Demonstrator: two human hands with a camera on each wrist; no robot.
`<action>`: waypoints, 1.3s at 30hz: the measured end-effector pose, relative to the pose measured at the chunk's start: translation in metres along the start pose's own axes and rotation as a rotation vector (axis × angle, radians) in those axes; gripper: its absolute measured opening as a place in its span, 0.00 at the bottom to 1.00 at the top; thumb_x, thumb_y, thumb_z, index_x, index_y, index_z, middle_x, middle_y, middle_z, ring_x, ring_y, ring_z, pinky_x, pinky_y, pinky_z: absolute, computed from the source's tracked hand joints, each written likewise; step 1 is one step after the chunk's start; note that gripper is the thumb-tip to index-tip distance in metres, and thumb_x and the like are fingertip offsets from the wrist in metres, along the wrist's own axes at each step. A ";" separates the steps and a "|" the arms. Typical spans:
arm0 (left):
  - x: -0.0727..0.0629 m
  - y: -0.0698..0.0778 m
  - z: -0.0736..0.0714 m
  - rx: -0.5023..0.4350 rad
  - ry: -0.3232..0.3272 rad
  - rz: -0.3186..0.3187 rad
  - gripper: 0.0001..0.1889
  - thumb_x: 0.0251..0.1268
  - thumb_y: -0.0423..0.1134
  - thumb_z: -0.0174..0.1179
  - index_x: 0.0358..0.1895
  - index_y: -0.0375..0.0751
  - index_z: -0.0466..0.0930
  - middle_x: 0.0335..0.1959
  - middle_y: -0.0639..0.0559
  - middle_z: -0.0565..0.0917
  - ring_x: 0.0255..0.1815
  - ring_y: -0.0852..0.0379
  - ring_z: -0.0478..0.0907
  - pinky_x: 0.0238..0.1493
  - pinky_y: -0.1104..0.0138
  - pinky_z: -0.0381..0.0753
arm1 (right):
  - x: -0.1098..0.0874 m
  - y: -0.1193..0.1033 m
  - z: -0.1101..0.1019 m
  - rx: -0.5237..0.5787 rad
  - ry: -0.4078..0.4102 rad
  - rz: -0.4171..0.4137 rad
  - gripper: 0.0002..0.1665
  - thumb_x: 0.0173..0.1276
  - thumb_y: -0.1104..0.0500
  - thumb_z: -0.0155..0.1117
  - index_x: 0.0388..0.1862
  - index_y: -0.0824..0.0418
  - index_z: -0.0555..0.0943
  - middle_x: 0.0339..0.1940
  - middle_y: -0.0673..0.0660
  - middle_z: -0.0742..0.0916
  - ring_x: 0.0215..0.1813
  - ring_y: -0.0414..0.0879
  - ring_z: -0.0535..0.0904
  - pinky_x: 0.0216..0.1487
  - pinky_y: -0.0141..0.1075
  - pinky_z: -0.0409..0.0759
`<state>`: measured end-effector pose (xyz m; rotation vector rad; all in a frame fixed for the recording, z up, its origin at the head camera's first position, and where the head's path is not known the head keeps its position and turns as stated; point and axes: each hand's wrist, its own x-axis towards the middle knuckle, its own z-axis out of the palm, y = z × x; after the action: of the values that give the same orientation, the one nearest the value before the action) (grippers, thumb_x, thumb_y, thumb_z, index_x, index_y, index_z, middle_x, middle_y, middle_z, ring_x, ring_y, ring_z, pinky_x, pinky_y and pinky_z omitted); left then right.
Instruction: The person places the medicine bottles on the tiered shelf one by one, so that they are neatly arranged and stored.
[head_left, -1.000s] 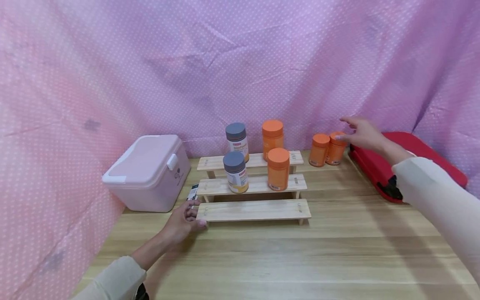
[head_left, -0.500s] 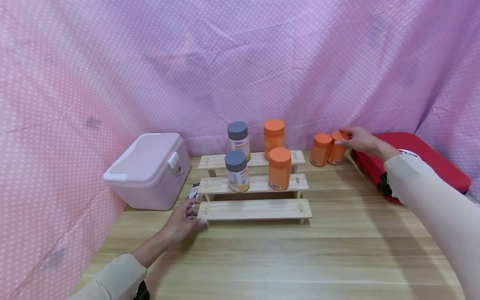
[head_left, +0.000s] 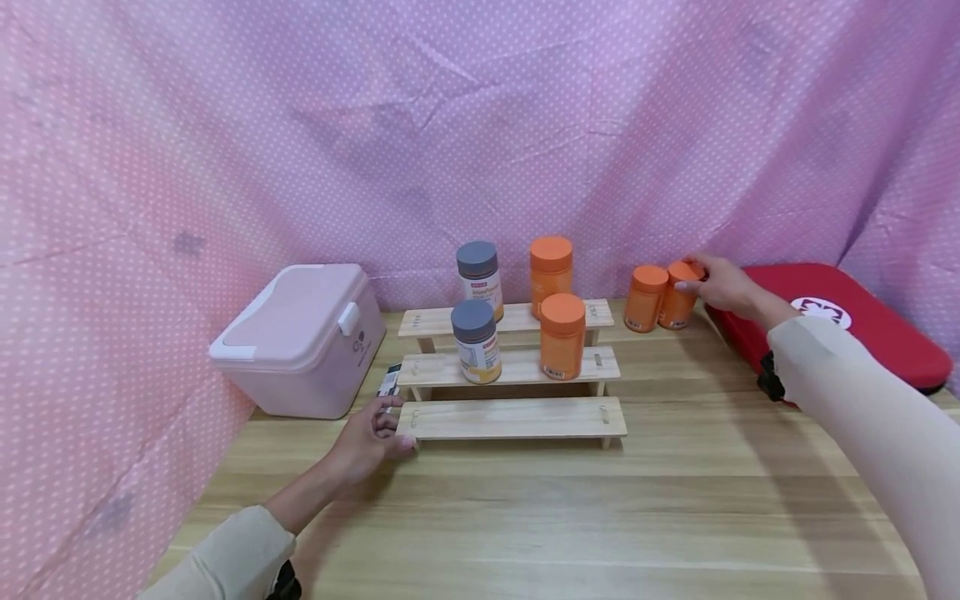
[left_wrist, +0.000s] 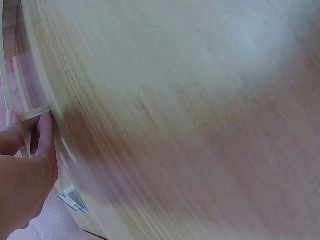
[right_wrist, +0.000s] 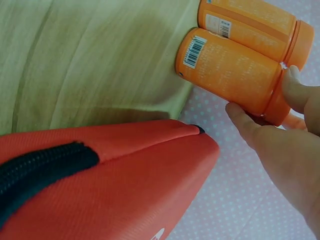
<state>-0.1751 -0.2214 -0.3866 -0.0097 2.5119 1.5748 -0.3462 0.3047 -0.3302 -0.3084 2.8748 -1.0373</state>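
My left hand [head_left: 360, 446] pinches the left end of the lowest step of a three-step wooden display rack [head_left: 510, 418]; the left wrist view shows thumb and fingers on either side of the wooden end [left_wrist: 36, 114]. At the back right, my right hand [head_left: 723, 287] holds an orange bottle [head_left: 677, 310] around its cap. That bottle [right_wrist: 230, 75] stands upright, side by side with another orange bottle [head_left: 645, 308]. On the rack's middle step are a grey-capped bottle [head_left: 480, 354] and an orange bottle [head_left: 562, 346]; a matching pair occupies the top step.
A pink lidded box [head_left: 300, 350] stands left of the rack, with a small printed packet [head_left: 388, 381] beside it. The red zippered case [head_left: 832, 312] lies under and behind my right forearm. Pink dotted cloth [head_left: 420, 150] hangs behind the wooden table [head_left: 525, 517].
My right hand has come down from above the rightmost orange bottle and closed on its cap. The left hand keeps its hold on the rack; the view shifts slightly.
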 end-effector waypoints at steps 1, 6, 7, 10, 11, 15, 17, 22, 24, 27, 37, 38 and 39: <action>0.000 0.000 0.000 -0.001 0.000 0.001 0.31 0.56 0.22 0.64 0.63 0.31 0.63 0.41 0.41 0.83 0.41 0.51 0.82 0.40 0.68 0.82 | -0.001 0.000 0.000 -0.009 0.009 -0.008 0.27 0.75 0.56 0.54 0.65 0.69 0.63 0.55 0.73 0.72 0.52 0.64 0.67 0.52 0.53 0.68; 0.000 0.000 0.001 0.010 0.004 0.002 0.31 0.55 0.22 0.64 0.63 0.30 0.64 0.40 0.42 0.84 0.40 0.51 0.82 0.39 0.69 0.81 | -0.009 -0.004 -0.004 -0.075 0.067 -0.069 0.26 0.73 0.57 0.56 0.62 0.71 0.66 0.49 0.72 0.76 0.46 0.61 0.70 0.44 0.46 0.71; 0.000 0.000 0.001 0.005 0.005 0.001 0.31 0.55 0.22 0.64 0.63 0.30 0.63 0.40 0.42 0.84 0.40 0.51 0.82 0.39 0.68 0.81 | -0.011 -0.006 -0.005 -0.090 0.079 -0.083 0.25 0.73 0.57 0.57 0.62 0.71 0.66 0.48 0.72 0.77 0.45 0.60 0.71 0.43 0.44 0.71; 0.000 0.000 0.002 -0.008 0.010 -0.006 0.30 0.56 0.21 0.64 0.63 0.30 0.63 0.39 0.41 0.83 0.40 0.51 0.82 0.39 0.69 0.82 | -0.021 -0.012 -0.010 -0.130 0.113 -0.129 0.25 0.72 0.58 0.59 0.62 0.70 0.68 0.45 0.70 0.79 0.42 0.58 0.73 0.39 0.41 0.71; 0.000 0.000 0.002 -0.012 0.011 -0.007 0.30 0.56 0.21 0.63 0.63 0.30 0.63 0.39 0.41 0.83 0.40 0.51 0.82 0.39 0.69 0.82 | -0.025 -0.014 -0.011 -0.139 0.121 -0.144 0.25 0.71 0.58 0.60 0.61 0.69 0.68 0.45 0.69 0.80 0.42 0.57 0.74 0.39 0.41 0.72; 0.000 0.000 0.002 -0.010 0.014 -0.006 0.30 0.55 0.21 0.64 0.62 0.30 0.64 0.39 0.42 0.84 0.40 0.52 0.82 0.38 0.69 0.81 | -0.046 -0.024 -0.017 -0.178 0.159 -0.210 0.24 0.67 0.61 0.65 0.59 0.66 0.72 0.41 0.64 0.81 0.40 0.54 0.73 0.37 0.35 0.70; 0.000 0.000 0.002 -0.004 0.016 -0.003 0.30 0.55 0.21 0.64 0.62 0.30 0.64 0.39 0.42 0.84 0.40 0.52 0.82 0.38 0.69 0.81 | -0.058 -0.030 -0.019 -0.184 0.168 -0.233 0.25 0.65 0.61 0.66 0.59 0.64 0.73 0.42 0.62 0.81 0.40 0.51 0.72 0.37 0.31 0.68; -0.001 -0.001 0.002 0.008 0.016 -0.001 0.30 0.55 0.22 0.64 0.62 0.31 0.64 0.39 0.42 0.84 0.40 0.52 0.82 0.38 0.69 0.81 | -0.087 -0.043 -0.022 -0.193 0.170 -0.247 0.30 0.63 0.60 0.69 0.63 0.63 0.73 0.45 0.61 0.82 0.38 0.42 0.73 0.36 0.24 0.68; -0.001 -0.001 0.002 0.011 0.018 0.000 0.30 0.56 0.22 0.64 0.62 0.31 0.64 0.39 0.42 0.84 0.40 0.52 0.82 0.38 0.69 0.81 | -0.096 -0.046 -0.022 -0.195 0.169 -0.248 0.31 0.62 0.60 0.70 0.64 0.62 0.73 0.45 0.61 0.83 0.37 0.39 0.74 0.36 0.23 0.68; -0.001 -0.001 0.002 0.014 0.023 -0.003 0.30 0.55 0.22 0.64 0.62 0.31 0.64 0.40 0.42 0.84 0.40 0.52 0.82 0.38 0.69 0.81 | -0.106 -0.049 -0.019 -0.176 0.165 -0.269 0.32 0.61 0.61 0.71 0.64 0.61 0.73 0.44 0.59 0.84 0.36 0.35 0.74 0.35 0.22 0.68; -0.003 0.001 0.002 0.031 0.018 -0.005 0.30 0.56 0.23 0.64 0.63 0.31 0.64 0.40 0.42 0.84 0.41 0.51 0.82 0.39 0.68 0.81 | -0.143 -0.081 -0.010 -0.123 0.177 -0.407 0.35 0.56 0.65 0.73 0.64 0.51 0.75 0.45 0.48 0.84 0.41 0.31 0.76 0.43 0.17 0.68; -0.003 0.001 0.002 0.029 0.016 -0.002 0.31 0.56 0.23 0.64 0.63 0.31 0.64 0.40 0.42 0.84 0.41 0.51 0.82 0.39 0.68 0.81 | -0.146 -0.086 -0.010 -0.131 0.175 -0.439 0.36 0.56 0.65 0.73 0.64 0.51 0.75 0.45 0.46 0.84 0.42 0.32 0.76 0.44 0.17 0.68; -0.003 0.001 0.002 0.027 0.018 0.003 0.31 0.56 0.22 0.64 0.63 0.31 0.64 0.39 0.42 0.84 0.41 0.51 0.82 0.39 0.69 0.81 | -0.150 -0.091 -0.010 -0.137 0.168 -0.468 0.36 0.55 0.65 0.74 0.64 0.51 0.75 0.46 0.45 0.84 0.42 0.32 0.76 0.44 0.17 0.67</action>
<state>-0.1719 -0.2198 -0.3860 -0.0167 2.5474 1.5480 -0.1864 0.2742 -0.2650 -0.9873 3.1096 -0.9585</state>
